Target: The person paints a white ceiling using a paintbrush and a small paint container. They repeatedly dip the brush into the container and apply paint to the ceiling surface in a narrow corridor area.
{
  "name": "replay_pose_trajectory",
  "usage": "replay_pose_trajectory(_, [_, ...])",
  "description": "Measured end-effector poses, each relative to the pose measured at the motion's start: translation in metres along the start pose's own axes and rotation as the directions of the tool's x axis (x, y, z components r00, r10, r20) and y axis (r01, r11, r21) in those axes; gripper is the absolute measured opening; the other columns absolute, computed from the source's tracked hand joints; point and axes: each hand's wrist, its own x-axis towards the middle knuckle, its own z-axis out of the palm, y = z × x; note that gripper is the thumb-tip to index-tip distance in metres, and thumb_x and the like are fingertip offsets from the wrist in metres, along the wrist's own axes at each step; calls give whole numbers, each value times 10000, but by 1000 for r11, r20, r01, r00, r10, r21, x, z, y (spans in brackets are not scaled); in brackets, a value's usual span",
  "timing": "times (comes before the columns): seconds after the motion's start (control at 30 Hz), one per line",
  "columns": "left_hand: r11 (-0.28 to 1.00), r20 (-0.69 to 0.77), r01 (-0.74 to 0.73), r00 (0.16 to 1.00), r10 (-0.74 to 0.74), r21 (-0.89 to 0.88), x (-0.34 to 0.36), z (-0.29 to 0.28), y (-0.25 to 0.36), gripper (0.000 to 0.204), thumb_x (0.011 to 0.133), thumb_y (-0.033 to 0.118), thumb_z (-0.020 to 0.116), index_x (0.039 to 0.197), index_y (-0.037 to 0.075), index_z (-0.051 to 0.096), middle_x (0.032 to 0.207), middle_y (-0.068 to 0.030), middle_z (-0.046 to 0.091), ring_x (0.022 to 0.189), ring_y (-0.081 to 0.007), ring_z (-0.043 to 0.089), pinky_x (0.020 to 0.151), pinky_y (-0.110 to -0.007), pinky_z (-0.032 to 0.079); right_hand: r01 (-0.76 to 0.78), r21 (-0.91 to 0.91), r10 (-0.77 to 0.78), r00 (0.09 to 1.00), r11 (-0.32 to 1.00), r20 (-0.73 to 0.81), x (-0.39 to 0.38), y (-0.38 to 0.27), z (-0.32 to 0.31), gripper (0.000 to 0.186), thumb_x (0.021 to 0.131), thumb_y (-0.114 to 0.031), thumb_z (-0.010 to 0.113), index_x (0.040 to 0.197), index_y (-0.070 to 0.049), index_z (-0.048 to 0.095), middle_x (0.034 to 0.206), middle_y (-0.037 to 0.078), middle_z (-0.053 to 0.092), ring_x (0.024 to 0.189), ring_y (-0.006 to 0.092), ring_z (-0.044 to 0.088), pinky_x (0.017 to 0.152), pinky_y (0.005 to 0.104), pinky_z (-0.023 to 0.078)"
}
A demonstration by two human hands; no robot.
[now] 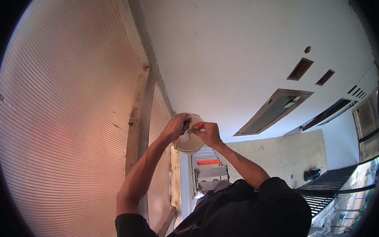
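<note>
- White round fitting [189, 140] sits up at the ceiling [237, 46], beside the shutter [64, 123].
- My left hand [177, 126] grips its rim; my right hand [207, 133] pinches a small red part [199, 126] against it.
- I judge I'm mid-fastening; next needs a steady hold.
- Contents: can't tell.

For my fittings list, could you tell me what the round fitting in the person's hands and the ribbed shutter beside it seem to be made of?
Round fitting: probably off-white plastic, smooth and matte. Ribbed shutter: likely sheet metal, with fine even corrugations and a dull sheen.
</note>
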Motion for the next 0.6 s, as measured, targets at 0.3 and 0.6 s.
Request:
replay_pose_trajectory(0.3, [999, -22, 45, 999, -44, 13, 5, -3, -5, 233, 945, 218, 455, 811, 54, 552, 619, -7, 461, 484, -93, 371, 432, -276, 282, 442, -491, -545, 834, 751, -83, 6, 4, -8, 186, 716, -104, 765, 898, -98, 726, 831, 59, 719, 781, 228, 671, 712, 367, 460])
replay_pose_trajectory(0.6, [999, -54, -44, 998, 44, -4, 8, -2, -10, 225, 949, 222, 448, 819, 61, 536, 614, 13, 440, 482, -90, 349, 430, -274, 270, 152, -283, -197, 971, 947, -136, -11, -20, -15, 175, 755, -111, 772, 899, -17, 743, 822, 90, 734, 766, 198, 690, 701, 334, 510])
